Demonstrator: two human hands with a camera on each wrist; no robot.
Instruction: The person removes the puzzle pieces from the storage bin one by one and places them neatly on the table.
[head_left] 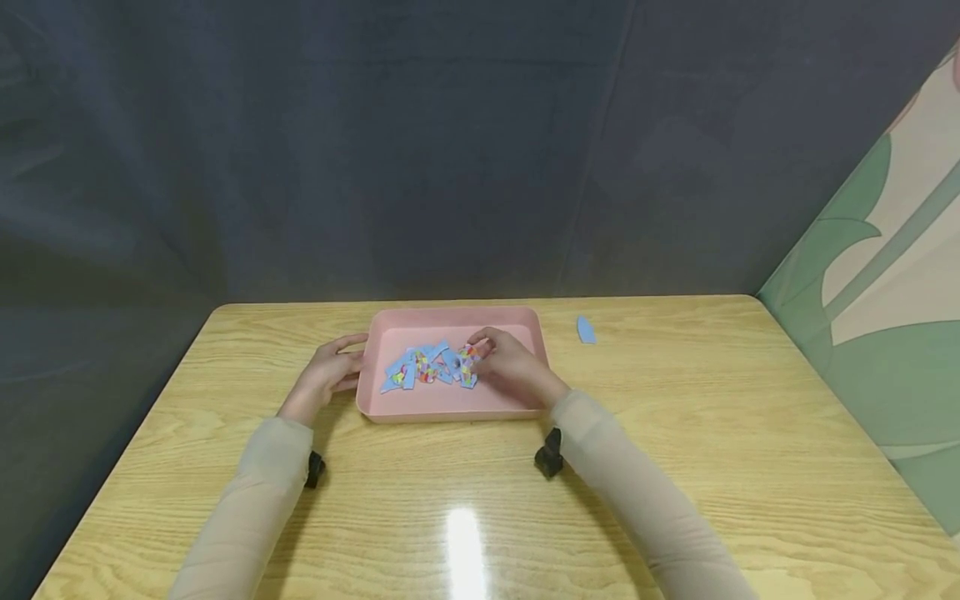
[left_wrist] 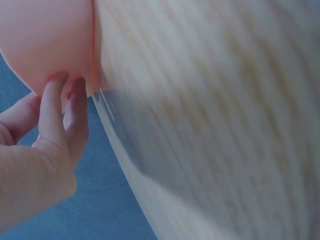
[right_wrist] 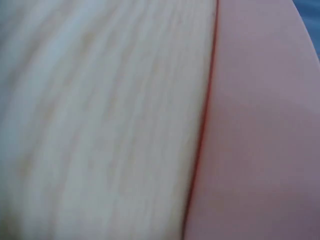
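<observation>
Across the top of the frame there's a big dark backdrop (head_left: 420,167), and below it a wood-grain table (head_left: 375,517) fills the bottom half. Dead centre on that sits a shallow pink tray (head_left: 450,317). The left grip (head_left: 327,372) has its fingers fairly loose, just touching the tray's left end, while the right grip (head_left: 513,362) is over the tray's right side, fingers curled in. Next size down is the heap of pieces (head_left: 420,367), blue and multicoloured, mid-tray. Right grip looks to be pinching a multicoloured piece (head_left: 467,361) at the heap's right edge. Last, a lone blue piece (head_left: 586,330) lies on the table, right of the tray.

Progress-wise, I'd call it one piece out, the rest in: the heap's loose and overlapping, nothing visibly sorted, and the pinched one isn't set down elsewhere yet. No brands, labels or writing I can read.
</observation>
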